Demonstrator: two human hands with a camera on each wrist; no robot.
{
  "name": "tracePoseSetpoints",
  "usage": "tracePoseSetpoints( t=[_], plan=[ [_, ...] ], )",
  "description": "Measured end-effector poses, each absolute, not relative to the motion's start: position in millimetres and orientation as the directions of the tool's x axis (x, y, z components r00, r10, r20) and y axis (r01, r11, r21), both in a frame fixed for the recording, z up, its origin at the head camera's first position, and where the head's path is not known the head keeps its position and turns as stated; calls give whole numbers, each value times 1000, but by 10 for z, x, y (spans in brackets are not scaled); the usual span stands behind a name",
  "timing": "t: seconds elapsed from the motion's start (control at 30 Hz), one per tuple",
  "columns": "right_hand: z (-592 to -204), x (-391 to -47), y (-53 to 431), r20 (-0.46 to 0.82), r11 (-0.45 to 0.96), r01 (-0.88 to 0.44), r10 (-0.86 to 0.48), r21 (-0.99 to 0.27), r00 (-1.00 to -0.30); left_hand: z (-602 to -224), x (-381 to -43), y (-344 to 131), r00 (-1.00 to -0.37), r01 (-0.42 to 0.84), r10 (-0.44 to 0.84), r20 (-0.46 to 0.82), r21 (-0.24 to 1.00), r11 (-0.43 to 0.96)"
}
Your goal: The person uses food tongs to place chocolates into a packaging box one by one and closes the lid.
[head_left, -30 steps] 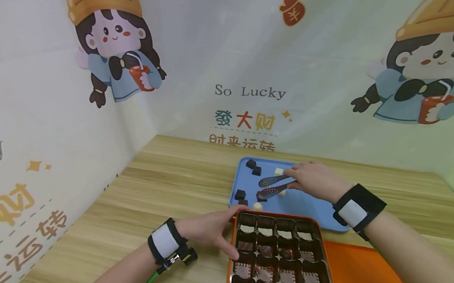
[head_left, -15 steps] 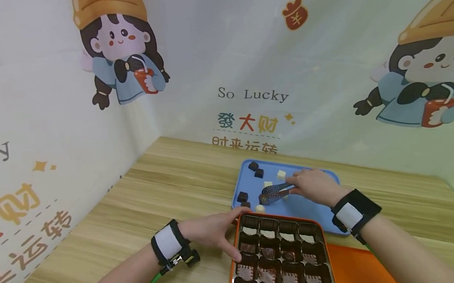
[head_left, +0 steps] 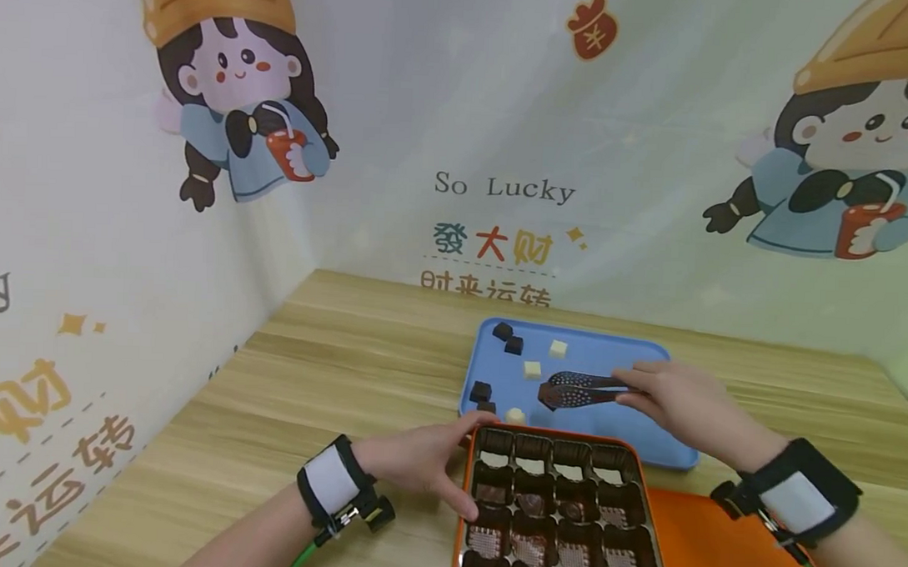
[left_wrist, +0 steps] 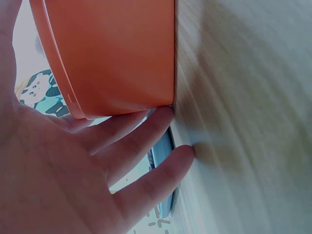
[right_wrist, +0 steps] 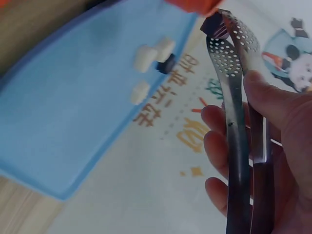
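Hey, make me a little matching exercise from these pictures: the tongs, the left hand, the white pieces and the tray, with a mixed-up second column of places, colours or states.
Things:
1. Tongs
2. Left hand
3. White pieces
4. Tray

Matches:
A. Blue
B. Fingers touching the orange box
C. Held by the right hand
D. Lying on a flat surface with raised edges

Pairs: 1-C, 2-B, 3-D, 4-A.

Backdrop point(head_left: 385, 106): softly lit, greenish at right
Table point(left_wrist: 273, 146), left wrist view: blurred, shadowed beside box point(left_wrist: 117, 53)
Tray point(right_wrist: 73, 102), right wrist view: blurred, perhaps by motion
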State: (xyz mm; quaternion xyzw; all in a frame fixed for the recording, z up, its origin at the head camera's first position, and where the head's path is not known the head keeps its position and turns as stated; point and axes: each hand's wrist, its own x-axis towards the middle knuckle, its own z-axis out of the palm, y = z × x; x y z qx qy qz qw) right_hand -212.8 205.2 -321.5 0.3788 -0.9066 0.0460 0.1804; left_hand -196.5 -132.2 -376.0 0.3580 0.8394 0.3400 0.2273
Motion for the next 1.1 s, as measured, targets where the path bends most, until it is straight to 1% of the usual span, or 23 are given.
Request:
tracePoseSetpoints(
  t=[0.07,0.2,0.27,0.37,0.43,0.5,0.6,0.67,0.7,0.8,0.9,1.0,1.1],
  plan=[
    [-3172,-1970,2152,403,717,-695,-652,54,-642,-3743,-1961,-1331,-642,439,753,-147,734,518],
    [-3161,-1623,2361,448,769,-635,-593,69,-669,-3741,-1957,-1338,-639,434,753,-160,733,524],
    [-3179,-1454,2448,442,808,-584,-553,77,-706,-3734,-1959,-1338,-640,432,751,-164,731,528],
    [-3223,-1225,2540,375,859,-506,-494,71,-785,-3717,-1966,-1338,-643,442,747,-166,716,540],
    [-3253,-1110,2585,342,875,-478,-474,76,-812,-3712,-1968,-1335,-648,447,742,-170,704,552],
    [-3281,-1024,2618,348,869,-488,-485,87,-802,-3715,-1966,-1335,-650,451,741,-171,698,556],
    [-3304,-967,2645,408,838,-532,-532,123,-742,-3739,-1956,-1335,-650,446,741,-170,703,553],
    [-3309,-947,2641,434,824,-550,-548,133,-715,-3725,-1966,-1339,-648,449,743,-169,703,552],
    [-3307,-943,2634,425,824,-549,-550,140,-719,-3721,-1969,-1341,-648,449,743,-170,702,553],
    [-3276,-951,2598,357,822,-542,-565,172,-744,-3713,-1977,-1344,-646,448,744,-171,704,551],
    [-3199,-979,2531,225,813,-539,-580,218,-783,-3714,-1979,-1342,-641,452,749,-168,705,546],
    [-3100,-1025,2439,153,765,-593,-636,251,-756,-3719,-1976,-1342,-639,454,751,-166,707,543],
    [-2999,-1101,2321,119,695,-656,-707,295,-697,-3723,-1969,-1341,-642,445,748,-168,712,542]
  ],
)
